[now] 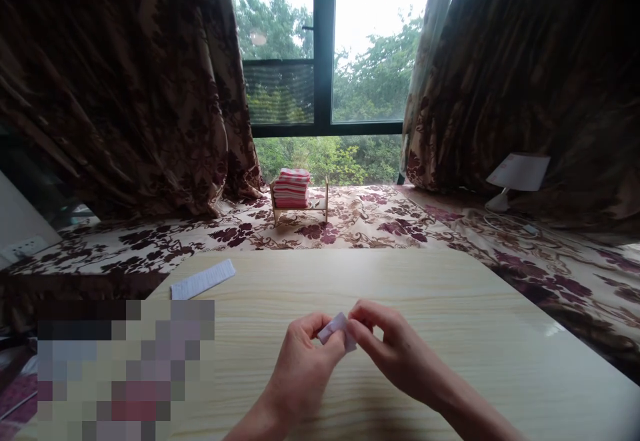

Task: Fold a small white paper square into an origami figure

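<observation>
A small piece of folded white paper is held above the middle of the table. My left hand is closed on it, with the thumb pressed on its face. My right hand meets its right edge, thumb and forefinger pinched together there. Part of the paper is hidden behind the fingers. Beneath both hands is the pale wood-grain table.
A white printed strip lies at the table's far left. Beyond the table, a small wooden rack holds stacked pink-and-white cloths on a floral cover. A white lamp stands right. Pixelation hides the lower left.
</observation>
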